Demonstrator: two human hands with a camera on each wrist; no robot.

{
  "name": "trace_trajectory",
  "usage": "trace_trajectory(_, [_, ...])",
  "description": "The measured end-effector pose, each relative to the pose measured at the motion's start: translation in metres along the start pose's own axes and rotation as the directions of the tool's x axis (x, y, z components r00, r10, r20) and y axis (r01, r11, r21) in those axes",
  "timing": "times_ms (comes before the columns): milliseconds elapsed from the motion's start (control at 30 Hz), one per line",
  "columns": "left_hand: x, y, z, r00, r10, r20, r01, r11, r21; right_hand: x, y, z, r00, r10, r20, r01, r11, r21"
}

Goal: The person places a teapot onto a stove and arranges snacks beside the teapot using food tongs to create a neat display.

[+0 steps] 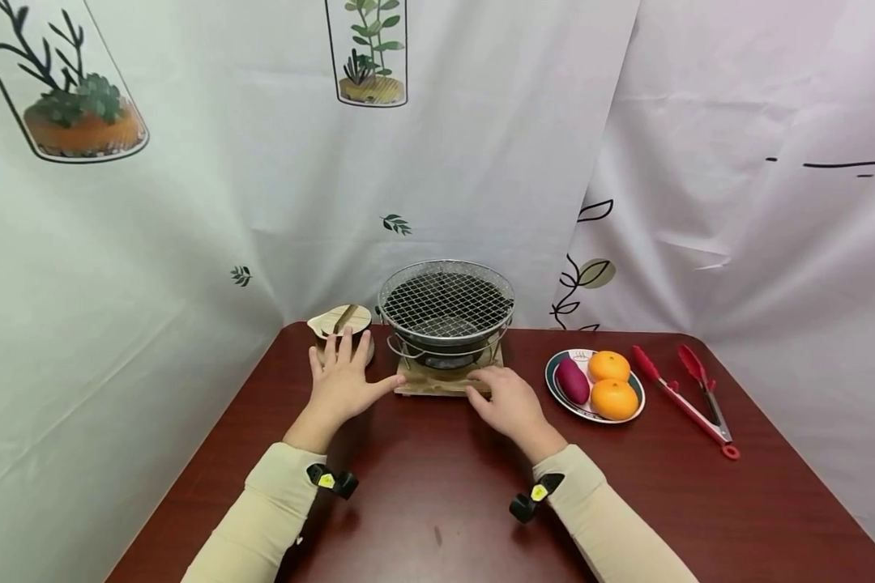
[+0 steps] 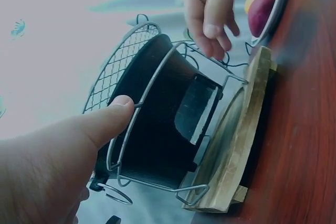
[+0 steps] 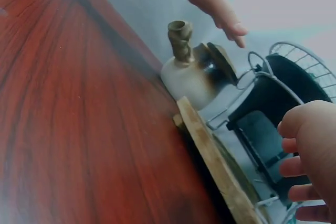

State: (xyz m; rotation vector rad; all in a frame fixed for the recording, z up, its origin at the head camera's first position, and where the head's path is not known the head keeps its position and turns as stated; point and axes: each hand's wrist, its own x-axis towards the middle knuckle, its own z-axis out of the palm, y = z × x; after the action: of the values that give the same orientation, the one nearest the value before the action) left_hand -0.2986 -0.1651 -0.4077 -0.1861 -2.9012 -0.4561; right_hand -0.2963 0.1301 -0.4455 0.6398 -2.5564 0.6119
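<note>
A round charcoal grill with a wire mesh (image 1: 448,304) and a black bowl (image 2: 157,87) stands in a wire frame on a wooden base (image 1: 437,384). My left hand (image 1: 335,391) is in front of its left side, fingers spread and holding nothing. In the left wrist view, the left thumb overlaps the wire frame (image 2: 157,74). To the grill's left is a ceramic pot (image 3: 186,85) with a stubby side handle and a wooden lid (image 1: 346,319), partly hidden by the left fingers. My right hand (image 1: 510,407), fingers loosely bent and empty, hovers by the base's front right.
On the right, a plate (image 1: 554,387) bears two oranges (image 1: 615,400) and a purple, sweet-potato-like piece (image 1: 572,381). Beyond it, red-tipped tongs (image 1: 689,411) lie spread on the dark red table (image 1: 437,502). A white printed cloth (image 1: 481,178) hangs behind the table.
</note>
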Motion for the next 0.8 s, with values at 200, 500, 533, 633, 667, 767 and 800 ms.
trace_trajectory(200, [0.0, 0.0, -0.004, 1.0, -0.019, -0.018, 0.018, 0.999, -0.038, 0.001, -0.004, 0.015, 0.999, -0.043, -0.03, 0.043, 0.999, 0.011])
trace_trajectory(500, [-0.004, 0.002, -0.01, 1.0, -0.023, -0.015, 0.023, 0.999, -0.05, -0.003, -0.004, 0.034, 0.998, -0.055, -0.036, 0.054, 0.998, -0.021])
trace_trajectory(533, [-0.004, 0.002, -0.01, 1.0, -0.023, -0.02, 0.022, 0.998, -0.053, -0.004, -0.004, 0.035, 0.998, -0.056, -0.037, 0.055, 0.998, -0.023])
trace_trajectory(633, [-0.004, 0.0, -0.011, 0.999, -0.026, -0.028, 0.024, 0.998, -0.054, -0.004, -0.003, 0.039, 0.996, -0.074, -0.043, 0.072, 0.997, -0.033])
trace_trajectory(667, [-0.004, -0.001, -0.011, 0.999, -0.027, -0.032, 0.025, 0.998, -0.059, -0.004, -0.002, 0.041, 0.996, -0.083, -0.045, 0.081, 0.996, -0.037])
trace_trajectory(767, [-0.003, -0.005, -0.01, 0.999, -0.028, -0.033, 0.026, 0.998, -0.059, -0.004, -0.002, 0.046, 0.994, -0.098, -0.051, 0.095, 0.994, -0.063])
trace_trajectory(800, [-0.003, -0.005, -0.009, 0.999, -0.029, -0.033, 0.027, 0.998, -0.059, -0.005, -0.001, 0.047, 0.994, -0.1, -0.052, 0.096, 0.992, -0.078])
